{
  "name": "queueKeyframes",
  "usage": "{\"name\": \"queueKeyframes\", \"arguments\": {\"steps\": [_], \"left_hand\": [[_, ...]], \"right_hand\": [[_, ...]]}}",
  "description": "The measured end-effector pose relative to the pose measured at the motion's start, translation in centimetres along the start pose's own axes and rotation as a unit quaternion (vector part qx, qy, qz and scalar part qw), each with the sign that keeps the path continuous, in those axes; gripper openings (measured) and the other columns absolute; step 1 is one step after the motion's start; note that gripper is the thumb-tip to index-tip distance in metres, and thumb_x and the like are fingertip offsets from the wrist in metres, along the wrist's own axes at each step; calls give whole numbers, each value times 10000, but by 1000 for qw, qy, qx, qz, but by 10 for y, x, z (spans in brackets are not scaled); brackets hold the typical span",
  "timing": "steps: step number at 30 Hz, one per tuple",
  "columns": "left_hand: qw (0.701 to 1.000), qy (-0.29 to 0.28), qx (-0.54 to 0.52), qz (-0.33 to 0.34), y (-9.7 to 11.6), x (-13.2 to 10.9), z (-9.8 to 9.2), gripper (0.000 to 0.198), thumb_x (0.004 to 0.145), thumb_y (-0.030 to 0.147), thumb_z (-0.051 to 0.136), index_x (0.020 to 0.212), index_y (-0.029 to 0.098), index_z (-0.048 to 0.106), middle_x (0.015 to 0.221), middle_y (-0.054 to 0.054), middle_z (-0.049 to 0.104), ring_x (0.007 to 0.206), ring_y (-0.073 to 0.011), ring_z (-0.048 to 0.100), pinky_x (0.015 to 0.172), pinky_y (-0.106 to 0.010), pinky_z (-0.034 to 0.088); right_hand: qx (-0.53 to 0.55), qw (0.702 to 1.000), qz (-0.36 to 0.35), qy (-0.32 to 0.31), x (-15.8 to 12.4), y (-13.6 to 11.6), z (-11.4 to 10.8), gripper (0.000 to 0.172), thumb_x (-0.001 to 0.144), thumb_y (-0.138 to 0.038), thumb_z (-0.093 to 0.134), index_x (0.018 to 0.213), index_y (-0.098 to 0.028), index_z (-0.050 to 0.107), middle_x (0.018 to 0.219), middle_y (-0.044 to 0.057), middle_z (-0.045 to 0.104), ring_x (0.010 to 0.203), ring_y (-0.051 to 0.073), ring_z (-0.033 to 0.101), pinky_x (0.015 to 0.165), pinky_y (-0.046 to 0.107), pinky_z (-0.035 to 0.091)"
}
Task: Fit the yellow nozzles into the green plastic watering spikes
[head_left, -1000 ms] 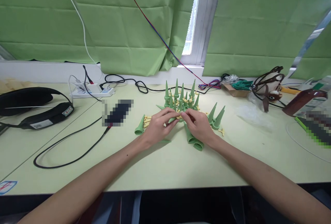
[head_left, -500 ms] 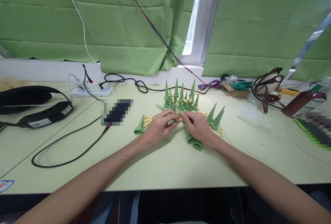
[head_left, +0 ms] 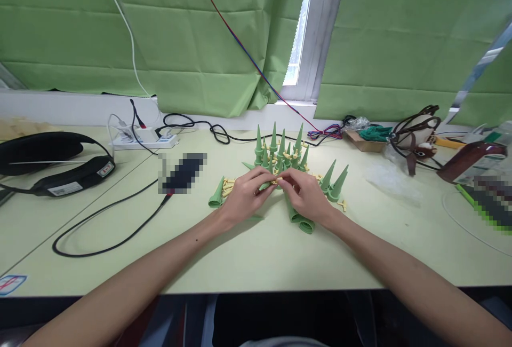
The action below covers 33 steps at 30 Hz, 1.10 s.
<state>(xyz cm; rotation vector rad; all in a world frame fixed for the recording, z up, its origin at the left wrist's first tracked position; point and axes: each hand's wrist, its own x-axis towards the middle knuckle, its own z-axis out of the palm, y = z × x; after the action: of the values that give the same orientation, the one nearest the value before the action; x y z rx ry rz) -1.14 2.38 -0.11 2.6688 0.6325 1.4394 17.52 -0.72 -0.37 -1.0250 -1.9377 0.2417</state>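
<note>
My left hand [head_left: 246,195] is closed on a green cone [head_left: 264,186] that lies nearly flat between its fingers. At the cone's right end, my right hand [head_left: 306,192] pinches a small yellow piece [head_left: 279,180]; the fingertips of both hands almost meet there. Behind the hands stand several upright green cones [head_left: 274,141] with small yellow pieces among them. Two more cones [head_left: 339,182] stand to the right. Below my right hand, green cones [head_left: 306,226] lie with their open ends facing me. Another cone [head_left: 216,197] and yellow pieces [head_left: 228,186] are left of my left hand.
A looped black cable [head_left: 108,254] runs to a pixelated dark device [head_left: 184,172] on the left. Behind it is a power strip [head_left: 166,141]. A black headset-like item [head_left: 72,176] lies far left. Plastic film [head_left: 394,184] and a red-brown bottle [head_left: 472,160] are at the right.
The fingertips of my right hand have shifted slightly, and the yellow piece between the hands shows more clearly. The whole view has moved a little.
</note>
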Motion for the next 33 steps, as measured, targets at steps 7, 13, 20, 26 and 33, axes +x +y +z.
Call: {"name": "queueKeyframes", "arguments": {"steps": [7, 13, 20, 26, 33], "left_hand": [[1000, -6, -12, -7, 2, -1, 0, 128, 901, 150, 575, 995, 178, 658, 933, -64, 664, 793, -133, 632, 537, -198, 498], [999, -8, -42, -27, 4, -2, 1, 136, 902, 157, 580, 1020, 173, 646, 934, -61, 664, 761, -115, 610, 511, -176, 500], [999, -1, -45, -28, 4, -5, 3, 181, 898, 157, 588, 1076, 170, 616, 954, -56, 681, 750, -110, 611, 524, -180, 517], [999, -7, -48, -18, 4, -1, 1, 128, 909, 159, 573, 1024, 174, 626, 919, -51, 677, 747, -112, 611, 519, -178, 490], [999, 4, -49, -23, 5, 2, -1, 133, 907, 159, 581, 1028, 177, 633, 927, -55, 677, 766, -115, 621, 531, -172, 490]], "right_hand": [[-6, 1000, 11, -4, 0, 2, 1, 257, 985, -344, 461, 805, -194, 567, 657, -10, 566, 548, 119, 465, 565, 255, 372], [-18, 1000, 13, 4, 1, 2, 1, 347, 991, -383, 444, 707, -195, 506, 586, -31, 482, 522, 111, 416, 548, 250, 330], [-23, 1000, 13, 11, 1, 6, 4, 455, 998, -399, 422, 599, -202, 327, 526, -46, 402, 487, 98, 361, 520, 254, 272], [0, 1000, 26, 8, 1, 0, 1, 290, 983, -390, 467, 775, -197, 526, 550, -53, 451, 484, 99, 398, 512, 245, 313], [41, 999, -14, 2, 0, 0, -2, 136, 961, -291, 499, 1037, -200, 566, 798, 18, 629, 577, 118, 525, 560, 248, 422]]}}
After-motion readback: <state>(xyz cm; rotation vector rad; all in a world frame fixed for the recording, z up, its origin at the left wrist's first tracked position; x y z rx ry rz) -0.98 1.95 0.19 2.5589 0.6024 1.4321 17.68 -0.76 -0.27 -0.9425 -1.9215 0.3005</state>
